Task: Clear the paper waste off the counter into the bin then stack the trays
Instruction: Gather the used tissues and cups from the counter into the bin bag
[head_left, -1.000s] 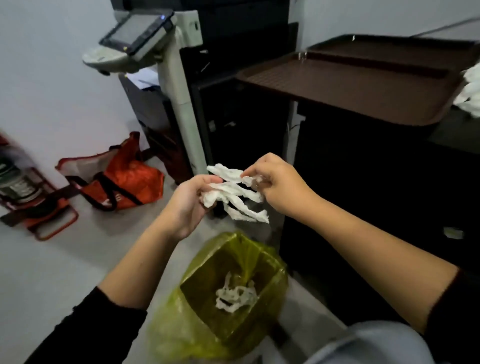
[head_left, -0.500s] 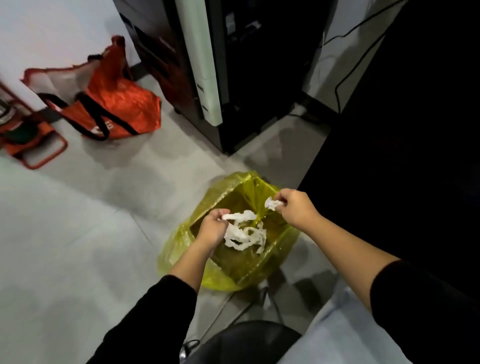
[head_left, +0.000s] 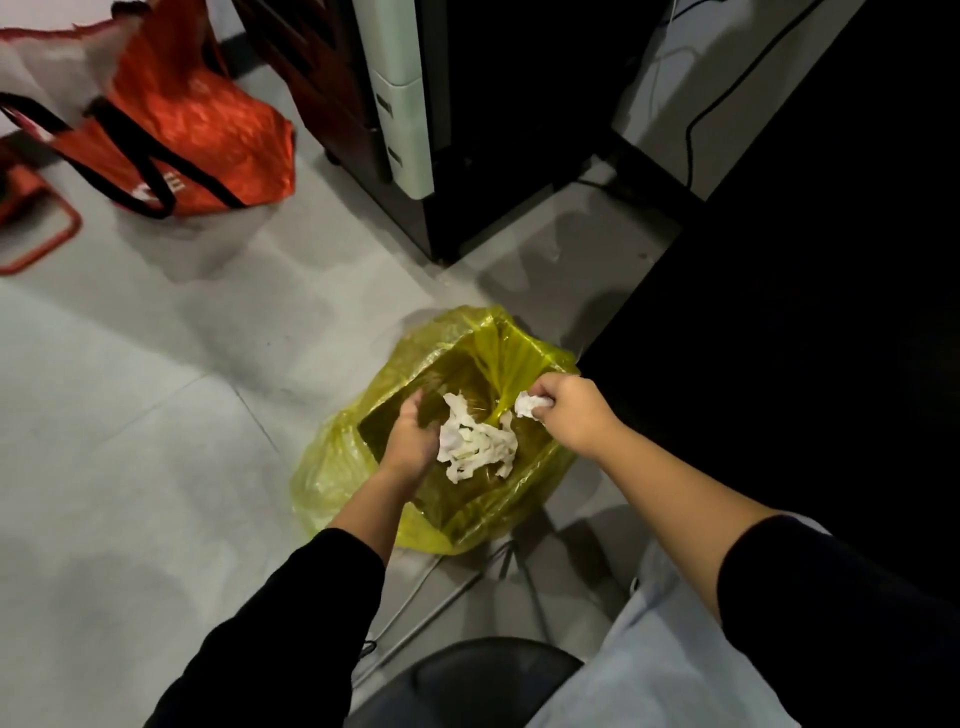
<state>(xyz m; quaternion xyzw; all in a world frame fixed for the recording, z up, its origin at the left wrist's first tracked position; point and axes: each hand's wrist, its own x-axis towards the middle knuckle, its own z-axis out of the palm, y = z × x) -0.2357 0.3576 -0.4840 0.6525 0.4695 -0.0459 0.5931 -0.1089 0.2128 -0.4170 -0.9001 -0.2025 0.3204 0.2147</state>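
- The left hand (head_left: 410, 441) hung over the bin (head_left: 332, 467), fingers loosely curled and holding nothing, just beside the white paper strips (head_left: 475, 441) in the bin's mouth.
- The right hand (head_left: 569, 410) pinched a crumpled paper wad (head_left: 527, 404) over the bin's far rim.
- An orange bag (head_left: 197, 130) lay on the floor (head_left: 130, 415) well beyond.

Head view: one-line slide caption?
Left hand releases white shredded paper into yellow-lined bin; right hand pinches a crumpled scrap.
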